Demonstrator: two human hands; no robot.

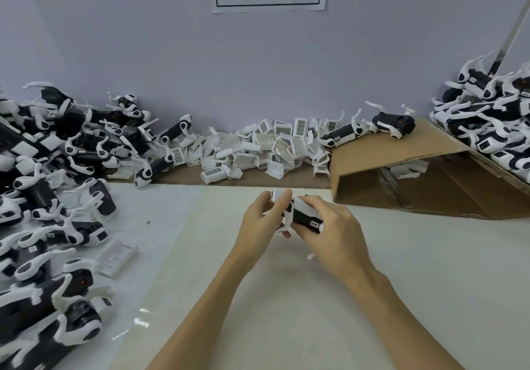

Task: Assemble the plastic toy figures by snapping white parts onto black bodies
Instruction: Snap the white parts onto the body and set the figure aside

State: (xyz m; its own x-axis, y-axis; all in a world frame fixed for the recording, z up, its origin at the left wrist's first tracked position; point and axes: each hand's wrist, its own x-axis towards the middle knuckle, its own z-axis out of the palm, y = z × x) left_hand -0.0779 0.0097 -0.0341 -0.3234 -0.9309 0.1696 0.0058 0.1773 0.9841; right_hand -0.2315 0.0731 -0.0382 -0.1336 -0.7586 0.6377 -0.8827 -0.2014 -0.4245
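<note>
Both hands meet over the middle of the table. My right hand (332,232) grips a black toy body (304,216) with a small label on its side. My left hand (262,216) holds a white plastic part (278,195) against the body's left end, thumb on top. White legs of the figure stick out below the hands. A heap of loose white parts (258,147) lies along the back wall. My fingers hide the joint between part and body.
A big pile of black-and-white figures (48,197) covers the left side of the table. Another pile (493,117) sits at the far right. A cardboard ramp (401,166) holds two figures. One white part (116,257) lies alone on the left.
</note>
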